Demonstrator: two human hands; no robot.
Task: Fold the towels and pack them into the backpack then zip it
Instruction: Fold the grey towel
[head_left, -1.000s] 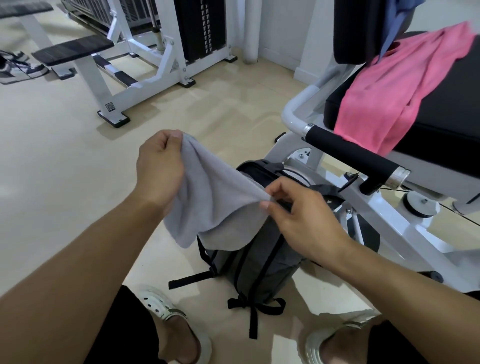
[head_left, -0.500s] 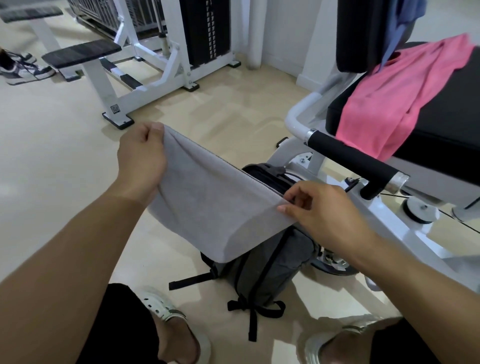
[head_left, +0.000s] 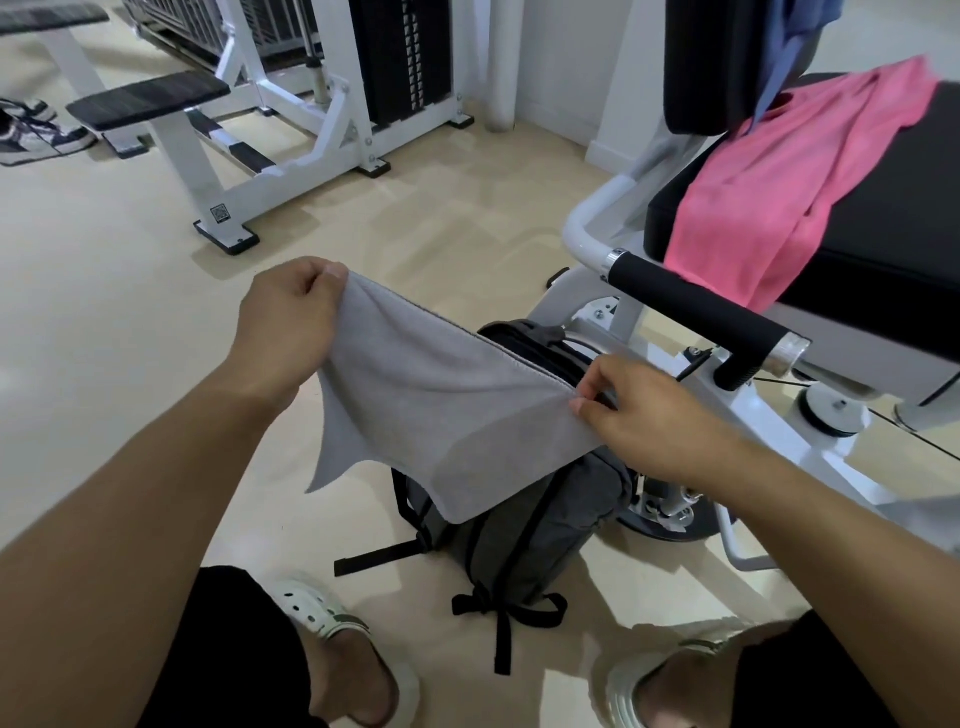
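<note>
Gym floor, pale beige and glossy, fills the head view, and I'm watching from my remote seat as the grey towel (head_left: 441, 410) gets stretched out over the backpack (head_left: 524, 525). Left hand (head_left: 288, 325) is clenched on one top corner, right hand (head_left: 639, 415) is pinching the other end between thumb and fingertips. Half a second back the cloth hung smooth and doubled between the hands; now the left side has gone taut and a loose corner dangles below it (so the fold isn't squared up yet, I'd say). A second back the towel was bunched close; it's since been drawn wide. My read: this one is mid-fold, not ready to pack.

The backpack stands upright on the floor between the person's white clogs (head_left: 332, 618), straps toward us, its top hidden behind the towel edge, so I can't tell how far it's unzipped. Still waiting: a pink towel (head_left: 779, 192) draped over the black bench seat (head_left: 883, 234) at right, with a blue cloth (head_left: 784, 57) hanging off the backrest above it.

Round the room: a white weight machine (head_left: 311, 109) at the back, sneakers (head_left: 36, 130) at far left.
</note>
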